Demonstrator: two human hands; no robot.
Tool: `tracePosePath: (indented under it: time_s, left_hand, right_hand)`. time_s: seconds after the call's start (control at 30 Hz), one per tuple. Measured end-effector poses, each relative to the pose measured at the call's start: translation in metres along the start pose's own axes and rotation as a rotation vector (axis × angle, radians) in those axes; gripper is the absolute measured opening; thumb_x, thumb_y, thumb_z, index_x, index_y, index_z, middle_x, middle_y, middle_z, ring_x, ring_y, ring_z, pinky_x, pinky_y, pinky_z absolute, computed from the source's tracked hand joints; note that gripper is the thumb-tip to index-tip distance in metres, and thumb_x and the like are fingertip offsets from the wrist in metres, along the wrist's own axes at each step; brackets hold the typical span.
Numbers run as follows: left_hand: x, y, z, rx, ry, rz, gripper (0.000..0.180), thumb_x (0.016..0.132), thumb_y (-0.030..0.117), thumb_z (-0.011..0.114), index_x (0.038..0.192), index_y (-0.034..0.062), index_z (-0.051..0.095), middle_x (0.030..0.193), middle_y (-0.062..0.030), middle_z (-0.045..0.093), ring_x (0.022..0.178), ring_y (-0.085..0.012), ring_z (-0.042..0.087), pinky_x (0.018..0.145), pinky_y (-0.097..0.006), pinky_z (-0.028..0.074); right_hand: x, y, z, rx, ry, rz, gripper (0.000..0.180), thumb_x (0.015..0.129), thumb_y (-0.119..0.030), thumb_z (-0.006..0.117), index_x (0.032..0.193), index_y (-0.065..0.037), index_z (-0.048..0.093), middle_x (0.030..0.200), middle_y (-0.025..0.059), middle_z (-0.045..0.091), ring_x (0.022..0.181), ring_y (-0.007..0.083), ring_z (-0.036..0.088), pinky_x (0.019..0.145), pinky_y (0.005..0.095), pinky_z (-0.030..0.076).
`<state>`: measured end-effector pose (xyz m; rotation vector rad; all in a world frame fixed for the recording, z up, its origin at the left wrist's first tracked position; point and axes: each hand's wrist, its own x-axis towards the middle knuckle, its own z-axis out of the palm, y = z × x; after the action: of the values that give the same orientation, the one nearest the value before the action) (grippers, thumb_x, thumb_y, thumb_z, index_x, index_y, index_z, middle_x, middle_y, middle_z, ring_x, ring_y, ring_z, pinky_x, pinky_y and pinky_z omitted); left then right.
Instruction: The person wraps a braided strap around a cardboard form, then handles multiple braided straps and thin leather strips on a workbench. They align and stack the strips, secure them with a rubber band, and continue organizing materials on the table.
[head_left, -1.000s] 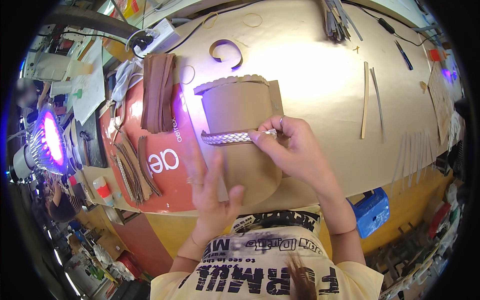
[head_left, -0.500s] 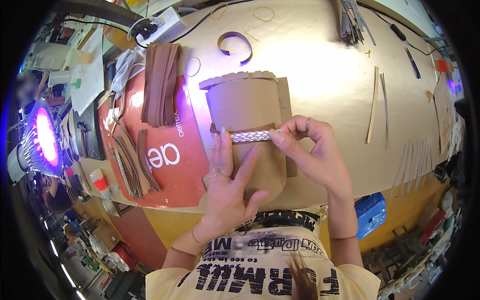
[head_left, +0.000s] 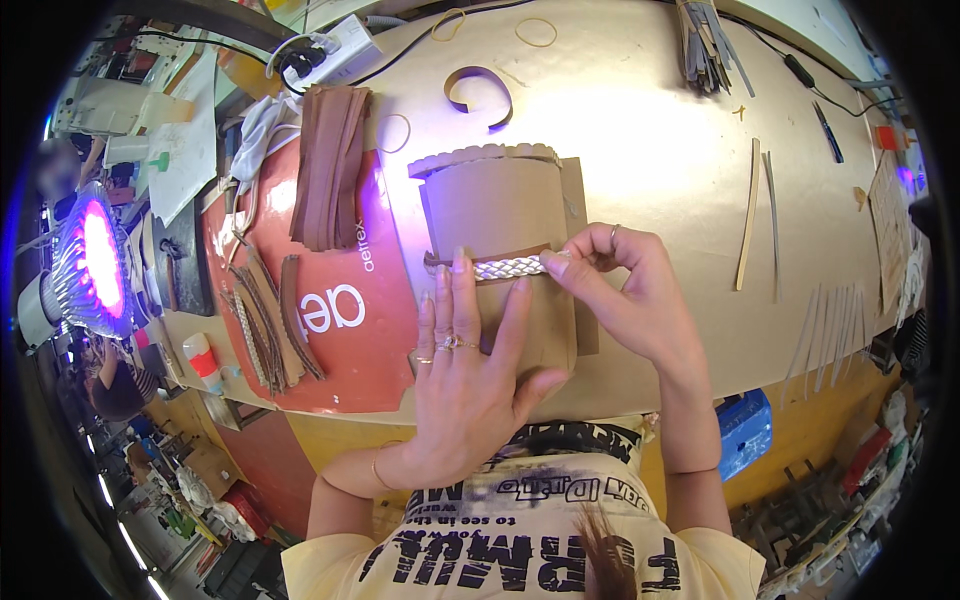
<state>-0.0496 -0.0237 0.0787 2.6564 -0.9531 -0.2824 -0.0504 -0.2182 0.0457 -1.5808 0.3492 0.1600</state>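
Observation:
A silvery-white braided strip (head_left: 510, 267) lies across a curved tan form (head_left: 497, 208), along a narrow dark brown strip (head_left: 532, 250). My left hand (head_left: 468, 375) rests flat on the form with fingers spread, its fingertips at the braid's left part and lower edge. What lies beneath that palm is hidden. With thumb and forefinger, my right hand (head_left: 622, 285) pinches the braid's right end. The form has a scalloped edge (head_left: 488, 155) at its far end, and a flat brown piece (head_left: 577, 225) shows along its right side.
Brown strips (head_left: 330, 170) are stacked on a red sheet (head_left: 345, 370) at left, near more narrow strips (head_left: 270, 330). A curled strip (head_left: 500, 90) lies beyond the form. At right are thin strips (head_left: 748, 215) and a blue stool (head_left: 745, 430). A lit lamp (head_left: 100, 255) stands far left.
My left hand has shifted slightly right and its fingers have straightened along the form. My right hand keeps its pinch at the braid's end.

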Motion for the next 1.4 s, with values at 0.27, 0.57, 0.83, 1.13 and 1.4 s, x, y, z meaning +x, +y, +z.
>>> tracePosePath:
  time_s: [0.27, 0.57, 0.83, 1.13, 1.4]
  left_hand:
    - [0.005, 0.012, 0.006, 0.21, 0.036, -0.031, 0.074, 0.086, 0.059, 0.062, 0.14, 0.0085, 0.051, 0.146, -0.0379, 0.035, 0.133, -0.0493, 0.042, 0.112, -0.055, 0.033]
    - [0.004, 0.009, 0.007, 0.187, 0.03, -0.022, 0.076, 0.087, 0.062, 0.059, 0.139, 0.0075, 0.051, 0.147, -0.0401, 0.032, 0.135, -0.0508, 0.039, 0.112, -0.057, 0.032]
    - [0.003, 0.007, 0.006, 0.165, 0.032, -0.01, 0.079, 0.086, 0.065, 0.057, 0.139, 0.0071, 0.051, 0.147, -0.041, 0.032, 0.135, -0.0515, 0.039, 0.11, -0.058, 0.034]
    - [0.004, 0.007, 0.004, 0.141, 0.013, -0.009, 0.081, 0.086, 0.065, 0.059, 0.14, 0.0054, 0.051, 0.146, -0.0422, 0.032, 0.134, -0.0523, 0.04, 0.11, -0.058, 0.034]
    - [0.004, 0.006, 0.003, 0.135, 0.019, -0.003, 0.082, 0.086, 0.066, 0.059, 0.139, 0.0048, 0.051, 0.146, -0.0435, 0.031, 0.133, -0.0537, 0.04, 0.11, -0.058, 0.034]
  right_hand:
    - [-0.009, -0.018, 0.003, -0.135, 0.073, -0.272, 0.014, 0.085, -0.007, 0.074, 0.08, 0.003, 0.066, 0.071, 0.0026, 0.064, 0.067, 0.0075, 0.054, 0.065, 0.0237, 0.045]
    - [-0.006, -0.025, 0.006, -0.157, 0.086, -0.344, 0.014, 0.085, -0.006, 0.075, 0.08, 0.003, 0.066, 0.07, 0.0029, 0.063, 0.065, 0.0076, 0.054, 0.063, 0.0233, 0.045]
    - [-0.003, -0.007, -0.002, -0.063, 0.059, -0.101, 0.02, 0.089, -0.014, 0.074, 0.082, 0.003, 0.067, 0.074, -0.0004, 0.063, 0.071, 0.0059, 0.054, 0.069, 0.0232, 0.046]
    - [0.0, 0.001, -0.001, 0.004, 0.03, -0.03, 0.021, 0.09, -0.016, 0.073, 0.082, 0.002, 0.066, 0.075, -0.0013, 0.063, 0.074, 0.0047, 0.054, 0.07, 0.0218, 0.045]
    - [0.001, 0.008, 0.002, 0.03, 0.026, -0.02, 0.021, 0.091, -0.016, 0.072, 0.084, 0.003, 0.067, 0.074, -0.0007, 0.063, 0.072, 0.0053, 0.053, 0.067, 0.0225, 0.045]
